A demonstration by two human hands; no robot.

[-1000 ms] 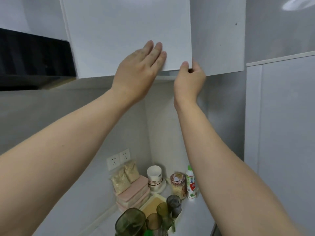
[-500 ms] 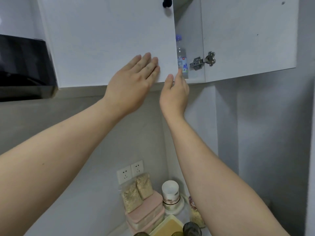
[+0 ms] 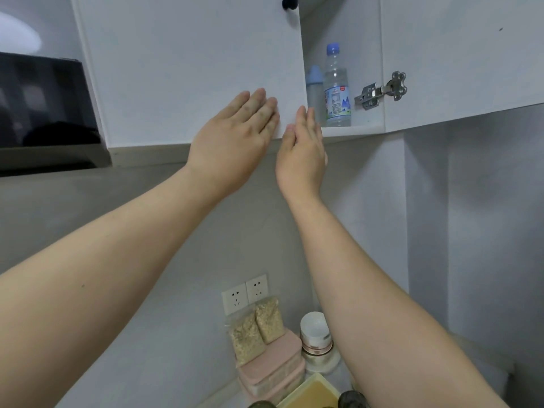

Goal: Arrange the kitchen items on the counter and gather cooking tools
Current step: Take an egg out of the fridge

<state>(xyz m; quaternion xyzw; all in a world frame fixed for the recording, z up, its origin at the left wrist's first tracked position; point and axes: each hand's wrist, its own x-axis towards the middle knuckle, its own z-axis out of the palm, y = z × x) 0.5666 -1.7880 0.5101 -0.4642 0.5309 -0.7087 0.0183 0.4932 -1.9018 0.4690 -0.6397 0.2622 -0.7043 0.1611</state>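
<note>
My left hand (image 3: 235, 139) lies flat with straight fingers on the lower right part of the white left cabinet door (image 3: 188, 69). My right hand (image 3: 303, 151) is raised beside it, fingers straight, its tips at that door's lower right edge. The right door (image 3: 459, 54) stands swung open. In the gap, a clear water bottle with a blue cap (image 3: 337, 86) and a pale blue-capped bottle (image 3: 314, 89) stand on the cabinet shelf. Neither hand holds anything.
A black range hood (image 3: 44, 107) hangs at left. A metal hinge (image 3: 381, 91) sticks out inside the open door. Below on the counter are grain bags (image 3: 256, 328), stacked pink boxes (image 3: 273, 369), a white-lidded jar (image 3: 316, 334) and a yellow tray (image 3: 312, 393). Wall sockets (image 3: 245, 293) sit above them.
The right door has swung open to the right, baring the bottles inside. My right hand let go of the door edge and straightened. The view tilted upward.
</note>
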